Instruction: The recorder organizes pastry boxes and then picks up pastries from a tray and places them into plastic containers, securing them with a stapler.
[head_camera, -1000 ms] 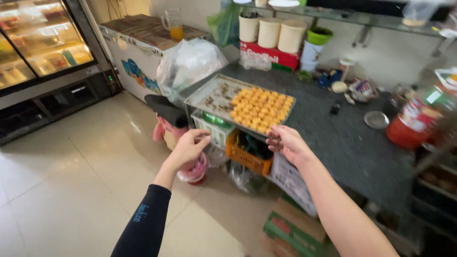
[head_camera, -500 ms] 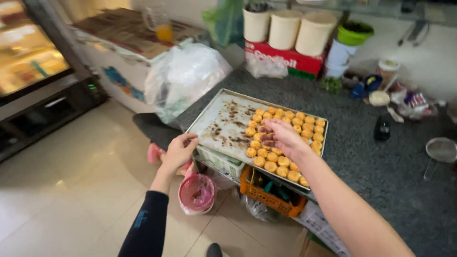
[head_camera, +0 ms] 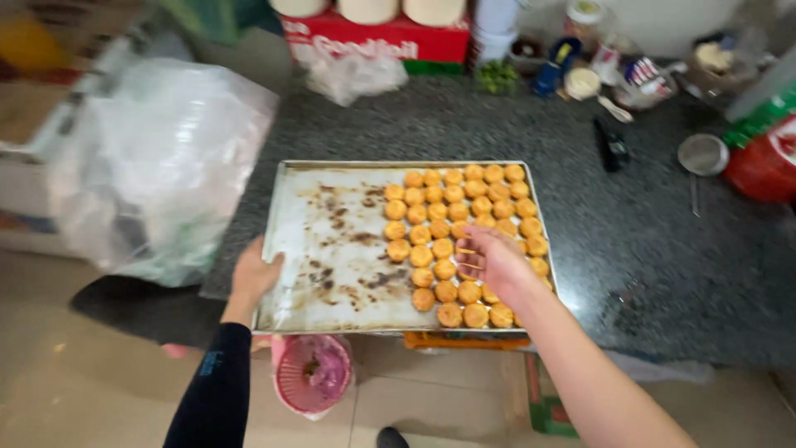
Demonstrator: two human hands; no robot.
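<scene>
A metal baking tray (head_camera: pixel 332 241) lies on the dark speckled counter (head_camera: pixel 647 257), its paper lining stained on the left half. Several round golden pastries (head_camera: pixel 452 211) fill its right half in rows. My left hand (head_camera: pixel 251 278) grips the tray's left edge near the front corner, in a black sleeve. My right hand (head_camera: pixel 491 264) hovers over the pastries near the tray's front right, fingers spread and touching or just above them, holding nothing that I can make out.
A large clear plastic bag (head_camera: pixel 157 166) bulges left of the tray. A red box (head_camera: pixel 373 37), cups and small jars line the back. A metal strainer (head_camera: pixel 703 153) and red container (head_camera: pixel 767 162) sit right. A pink basket (head_camera: pixel 313 373) stands on the floor below.
The view has closed in on the tray. My left hand rose from below the counter to the tray's left edge. My right hand stayed over the pastries.
</scene>
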